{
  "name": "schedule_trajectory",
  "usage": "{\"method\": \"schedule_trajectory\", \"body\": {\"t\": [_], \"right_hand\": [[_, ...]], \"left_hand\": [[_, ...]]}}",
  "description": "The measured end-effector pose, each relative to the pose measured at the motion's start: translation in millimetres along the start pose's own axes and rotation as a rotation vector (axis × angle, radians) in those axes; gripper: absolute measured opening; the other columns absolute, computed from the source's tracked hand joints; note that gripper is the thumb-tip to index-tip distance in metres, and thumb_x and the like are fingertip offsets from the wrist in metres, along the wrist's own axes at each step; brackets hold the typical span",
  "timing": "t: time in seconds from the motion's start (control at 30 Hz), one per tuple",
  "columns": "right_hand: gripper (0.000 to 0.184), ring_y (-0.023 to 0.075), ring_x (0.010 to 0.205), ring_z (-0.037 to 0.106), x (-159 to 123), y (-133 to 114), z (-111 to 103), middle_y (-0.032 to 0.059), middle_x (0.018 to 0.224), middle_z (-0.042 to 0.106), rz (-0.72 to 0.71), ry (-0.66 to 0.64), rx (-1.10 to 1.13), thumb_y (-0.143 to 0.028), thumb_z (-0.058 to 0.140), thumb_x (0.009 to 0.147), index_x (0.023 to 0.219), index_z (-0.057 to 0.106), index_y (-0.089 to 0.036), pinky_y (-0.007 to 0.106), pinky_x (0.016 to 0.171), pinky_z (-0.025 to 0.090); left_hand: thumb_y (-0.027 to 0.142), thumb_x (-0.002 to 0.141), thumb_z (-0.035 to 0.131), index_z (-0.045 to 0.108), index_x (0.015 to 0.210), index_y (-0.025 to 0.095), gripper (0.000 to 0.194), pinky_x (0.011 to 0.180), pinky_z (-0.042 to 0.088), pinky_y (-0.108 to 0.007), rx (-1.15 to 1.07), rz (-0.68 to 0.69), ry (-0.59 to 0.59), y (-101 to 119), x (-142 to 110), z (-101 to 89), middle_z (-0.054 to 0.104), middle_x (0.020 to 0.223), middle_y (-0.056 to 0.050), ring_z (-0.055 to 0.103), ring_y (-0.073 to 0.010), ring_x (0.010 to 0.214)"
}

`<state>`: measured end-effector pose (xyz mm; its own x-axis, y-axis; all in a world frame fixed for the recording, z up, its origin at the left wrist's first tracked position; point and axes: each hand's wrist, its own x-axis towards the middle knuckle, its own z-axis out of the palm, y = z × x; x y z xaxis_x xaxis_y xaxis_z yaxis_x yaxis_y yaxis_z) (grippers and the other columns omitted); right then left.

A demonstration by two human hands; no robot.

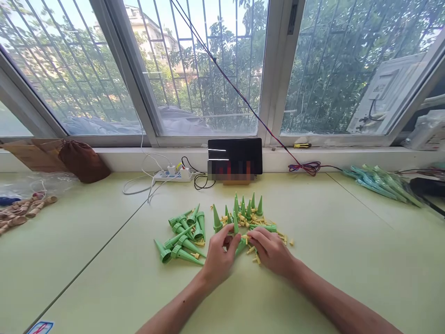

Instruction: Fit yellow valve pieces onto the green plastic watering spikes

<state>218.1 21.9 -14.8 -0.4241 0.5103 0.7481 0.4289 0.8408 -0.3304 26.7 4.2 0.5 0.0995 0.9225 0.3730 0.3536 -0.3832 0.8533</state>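
Above the middle of the table my two hands almost meet. My left hand is closed, thumb and fingers bent round a green plastic spike, which the fingers partly cover. Between the fingertips of my right hand is a small yellow plastic fitting, close to the left thumb. Just behind the hands, several green spikes stand tip up among scattered yellow fittings. To the left lies a loose heap of hollow green spikes, some with yellow fittings beside them.
A dark-screened tablet leans at the back by the windows. Left of it are a power strip and cables. Wooden pieces and a brown pouch lie far left; blue-green plastic packs lie far right.
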Motion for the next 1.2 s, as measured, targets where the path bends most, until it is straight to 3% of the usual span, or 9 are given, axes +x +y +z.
{"method": "schedule_trajectory", "body": {"t": [0.47, 0.67, 0.9, 1.2], "right_hand": [[0.016, 0.0160, 0.065, 0.058, -0.2, -1.4, -0.3, 0.0029, 0.077, 0.062, 0.005, -0.001, 0.004, -0.019, 0.042, 0.105, 0.103, 0.058, -0.020, 0.026, 0.057, 0.045], [0.018, 0.0160, 0.065, 0.059, -0.2, -1.7, -1.0, 0.0035, 0.077, 0.064, 0.007, -0.014, 0.004, -0.021, 0.042, 0.106, 0.101, 0.059, -0.020, 0.026, 0.057, 0.044], [0.019, 0.0151, 0.061, 0.057, 0.7, -2.4, -2.6, 0.0022, 0.073, 0.063, 0.003, -0.019, -0.009, -0.021, 0.042, 0.106, 0.099, 0.059, -0.019, 0.025, 0.055, 0.043], [0.022, 0.0148, 0.061, 0.058, -0.5, -1.2, -0.3, 0.0021, 0.073, 0.064, -0.002, -0.012, -0.023, -0.024, 0.041, 0.107, 0.097, 0.060, -0.020, 0.026, 0.055, 0.042]], "left_hand": [[0.039, 0.096, 0.056, 0.061, 0.099, 0.015, 0.024, 0.051, 0.028, -0.021, 0.019, 0.017, -0.047, 0.3, -0.5, -1.8, 0.037, 0.060, 0.007, 0.035, -0.0092, 0.052], [0.038, 0.091, 0.063, 0.063, 0.104, 0.015, 0.027, 0.050, 0.032, -0.020, 0.052, 0.034, -0.039, 4.4, -1.0, -3.0, 0.046, 0.061, 0.006, 0.039, -0.0090, 0.051], [0.042, 0.086, 0.069, 0.060, 0.095, 0.017, 0.028, 0.050, 0.034, -0.021, 0.086, 0.019, -0.066, 3.8, -1.4, -2.7, 0.055, 0.067, 0.003, 0.041, -0.0091, 0.051], [0.047, 0.087, 0.066, 0.055, 0.088, 0.018, 0.031, 0.049, 0.031, -0.021, 0.069, -0.002, -0.054, 4.6, -2.1, -1.3, 0.039, 0.058, 0.008, 0.037, -0.0092, 0.049]]}}
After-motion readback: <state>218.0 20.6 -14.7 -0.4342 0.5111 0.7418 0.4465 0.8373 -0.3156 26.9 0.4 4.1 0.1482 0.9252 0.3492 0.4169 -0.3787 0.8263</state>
